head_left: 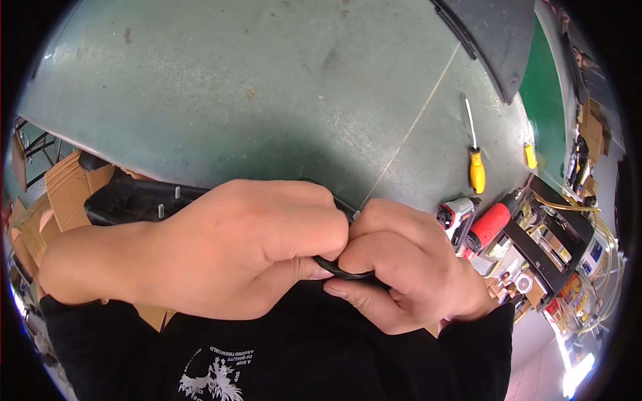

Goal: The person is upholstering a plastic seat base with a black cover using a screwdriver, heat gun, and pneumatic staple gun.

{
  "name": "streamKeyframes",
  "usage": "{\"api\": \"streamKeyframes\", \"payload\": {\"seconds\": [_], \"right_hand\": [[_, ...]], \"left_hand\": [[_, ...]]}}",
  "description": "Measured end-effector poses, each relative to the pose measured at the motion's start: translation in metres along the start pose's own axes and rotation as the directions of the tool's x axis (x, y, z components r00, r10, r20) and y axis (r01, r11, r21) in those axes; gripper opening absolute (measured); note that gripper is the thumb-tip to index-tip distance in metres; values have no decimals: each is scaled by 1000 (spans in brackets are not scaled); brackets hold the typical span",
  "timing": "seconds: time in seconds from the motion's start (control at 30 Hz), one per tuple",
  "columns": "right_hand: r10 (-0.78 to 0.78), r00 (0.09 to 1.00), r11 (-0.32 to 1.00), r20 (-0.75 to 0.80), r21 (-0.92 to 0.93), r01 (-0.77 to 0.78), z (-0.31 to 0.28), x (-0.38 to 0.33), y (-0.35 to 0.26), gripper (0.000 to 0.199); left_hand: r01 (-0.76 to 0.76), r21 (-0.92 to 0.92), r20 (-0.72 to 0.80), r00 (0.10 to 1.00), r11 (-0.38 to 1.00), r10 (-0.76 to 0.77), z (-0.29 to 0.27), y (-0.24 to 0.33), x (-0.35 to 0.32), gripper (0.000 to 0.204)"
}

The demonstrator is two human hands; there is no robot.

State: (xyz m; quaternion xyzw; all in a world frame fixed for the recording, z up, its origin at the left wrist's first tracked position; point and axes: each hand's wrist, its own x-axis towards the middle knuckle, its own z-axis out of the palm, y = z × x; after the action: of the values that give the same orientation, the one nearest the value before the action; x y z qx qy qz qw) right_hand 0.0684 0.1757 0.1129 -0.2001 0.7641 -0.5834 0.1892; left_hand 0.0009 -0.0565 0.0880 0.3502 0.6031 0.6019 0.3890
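Hands meet close in front of the person's chest, at the near edge of the green workbench [267,100]. The left hand [241,247] is curled into a fist and the right hand [408,271] closes against it; both are clamped on a thin black cable [344,273], of which only a short loop shows between the thumbs. A black part [134,200] lies just behind the left hand, mostly hidden, so how the cable joins it cannot be told.

Judging from the grip, bending the cable goes best with thumbs kept near each other, so the curve stays smooth and does not kink.

The bench's middle and far left lie open. At its right edge rest a yellow-handled screwdriver [476,167], a second yellow tool [530,155] and a red power tool [491,224], well apart from the hands; a dark panel [495,40] overhangs the far right corner.
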Motion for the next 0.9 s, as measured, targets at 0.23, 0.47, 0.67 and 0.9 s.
{"api": "streamKeyframes", "payload": {"seconds": [0.23,0.47,0.67,0.9], "right_hand": [[-299,943,936,-147,-237,260,-7,16,14,18],[-98,963,990,-250,-126,67,-18,29,22,19],[-62,961,988,-271,-156,19,-6,20,14,19],[-179,949,974,-260,-184,133,19,-2,-4,20]], "left_hand": [[-293,410,18,949,864,313,-20,-4,8,15],[-90,194,-90,990,977,109,-35,-15,24,17],[420,-402,130,906,814,-403,-32,-9,8,18],[316,-352,-17,939,881,-344,25,10,-21,37]]}}
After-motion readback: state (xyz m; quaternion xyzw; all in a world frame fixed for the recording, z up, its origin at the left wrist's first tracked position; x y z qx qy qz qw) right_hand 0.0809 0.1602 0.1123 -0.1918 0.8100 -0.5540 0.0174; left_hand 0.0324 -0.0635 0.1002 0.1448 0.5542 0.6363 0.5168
